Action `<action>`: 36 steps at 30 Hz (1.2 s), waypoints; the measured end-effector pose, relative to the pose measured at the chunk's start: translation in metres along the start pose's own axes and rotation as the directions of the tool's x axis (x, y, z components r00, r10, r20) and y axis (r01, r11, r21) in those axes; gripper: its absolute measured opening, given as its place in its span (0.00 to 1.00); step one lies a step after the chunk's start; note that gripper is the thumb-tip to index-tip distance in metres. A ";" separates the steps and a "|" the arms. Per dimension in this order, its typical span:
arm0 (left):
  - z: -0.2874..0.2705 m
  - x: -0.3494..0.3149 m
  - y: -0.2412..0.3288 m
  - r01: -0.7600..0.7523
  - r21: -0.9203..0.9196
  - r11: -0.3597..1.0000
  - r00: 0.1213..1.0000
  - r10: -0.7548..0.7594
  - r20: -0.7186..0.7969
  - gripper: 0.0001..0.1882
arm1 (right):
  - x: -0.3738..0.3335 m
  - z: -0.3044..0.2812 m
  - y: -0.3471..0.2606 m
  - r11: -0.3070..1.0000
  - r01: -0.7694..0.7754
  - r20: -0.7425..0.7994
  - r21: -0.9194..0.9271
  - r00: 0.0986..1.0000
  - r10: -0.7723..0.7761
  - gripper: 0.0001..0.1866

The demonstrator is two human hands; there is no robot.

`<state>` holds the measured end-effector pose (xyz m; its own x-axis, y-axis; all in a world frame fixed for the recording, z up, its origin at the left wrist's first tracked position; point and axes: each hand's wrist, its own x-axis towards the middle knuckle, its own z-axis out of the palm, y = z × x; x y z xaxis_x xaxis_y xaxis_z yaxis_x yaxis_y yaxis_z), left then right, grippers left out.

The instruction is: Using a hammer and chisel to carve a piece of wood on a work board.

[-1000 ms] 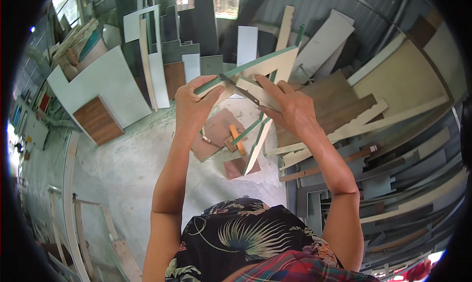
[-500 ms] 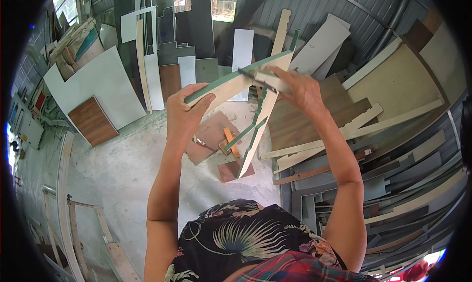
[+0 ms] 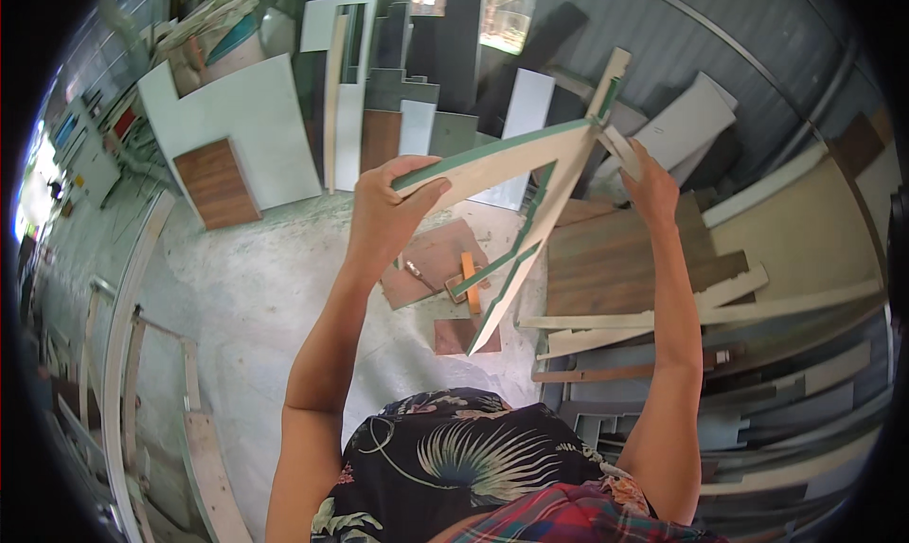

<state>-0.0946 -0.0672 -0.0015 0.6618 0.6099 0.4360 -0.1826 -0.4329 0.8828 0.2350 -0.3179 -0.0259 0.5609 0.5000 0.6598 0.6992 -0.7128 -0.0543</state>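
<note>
A cut-out pale wooden panel piece (image 3: pixel 502 164) with green edges and angled, notched arms is held up in front of my chest. My left hand (image 3: pixel 383 212) grips its left end, thumb on the pale face and fingers behind the green edge. My right hand (image 3: pixel 653 188) is closed around a pale block-like hand tool (image 3: pixel 620 153), whose exact kind I cannot make out. The tool is at the far right corner of the piece, against or very near its edge. The lower arms of the piece hang over the floor.
Below lie a reddish-brown board (image 3: pixel 436 240), an orange bar (image 3: pixel 471 283) and a small metal-ended tool (image 3: pixel 417 273). White and dark panels (image 3: pixel 241 117) lean along the back. Long offcuts (image 3: pixel 776 391) are stacked at right. A metal frame (image 3: pixel 128 287) stands at left.
My right hand has slid the pale tool rightward along the upper edge to the far corner. My left hand keeps its grip. The view has shifted, so the surroundings sit further right.
</note>
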 end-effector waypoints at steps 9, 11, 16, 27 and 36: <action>0.009 0.003 0.011 -0.006 0.055 0.998 1.000 0.004 0.028 0.13 | -0.001 0.066 0.042 0.666 -0.132 -0.160 0.734 0.920 0.358 0.25; 0.011 0.005 0.010 0.023 0.047 0.999 0.999 -0.025 0.036 0.13 | -0.001 0.081 0.053 0.382 -0.148 -0.052 0.912 0.883 0.467 0.25; 0.004 0.010 0.005 -0.034 0.011 0.999 0.992 0.033 0.119 0.12 | -0.003 0.080 0.044 -0.176 -0.194 0.255 0.965 0.852 0.458 0.26; -0.027 0.038 -0.048 -0.029 -0.208 0.978 0.995 0.008 -0.102 0.17 | -0.014 0.084 -0.020 -0.107 -0.125 0.164 0.986 0.799 0.579 0.22; -0.139 0.057 -0.144 0.059 -0.320 0.946 0.949 -0.153 -0.276 0.17 | -0.026 0.084 -0.161 -0.013 -0.143 0.123 0.990 0.800 0.587 0.23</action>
<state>-0.1319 0.1217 -0.0794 0.4549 0.8283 0.3272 -0.3661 -0.1609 0.9165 0.1453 -0.1747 -0.0970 0.9140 0.0418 0.4035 0.3493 0.4247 -0.8352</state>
